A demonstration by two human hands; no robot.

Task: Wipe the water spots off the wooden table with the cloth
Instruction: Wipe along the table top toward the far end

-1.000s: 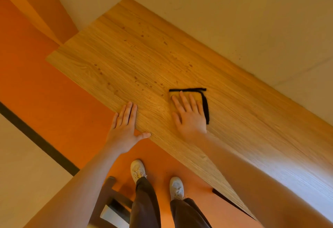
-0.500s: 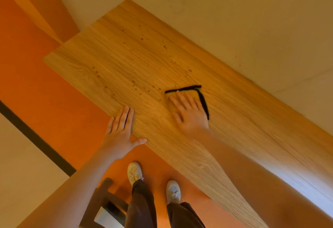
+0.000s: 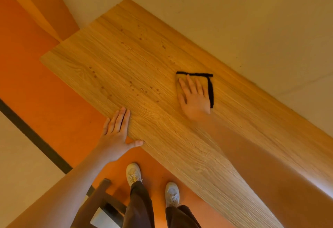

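Fingers point(image 3: 191, 86) of the right hand point(image 3: 195, 98) are laid flat and slightly spread on a small yellow-tan cloth with a black border point(image 3: 210, 90), pressed onto the long light-oak wooden table point(image 3: 234, 128). Dark water spots point(image 3: 142, 90) are seen left of those fingertips. The left hand point(image 3: 117, 132) is rested at the near table edge, fingers straight and together, thumb out.

Left hand point(image 3: 117, 130) flat, right hand point(image 3: 194, 97) flat, fingers straight

Just the one head cam here, looking steeply down from above. It's taking in the wooden table point(image 3: 180, 137) running diagonally, both forearms reaching in from the bottom, and the shoes point(image 3: 133, 173) standing below on the orange floor point(image 3: 45, 87).
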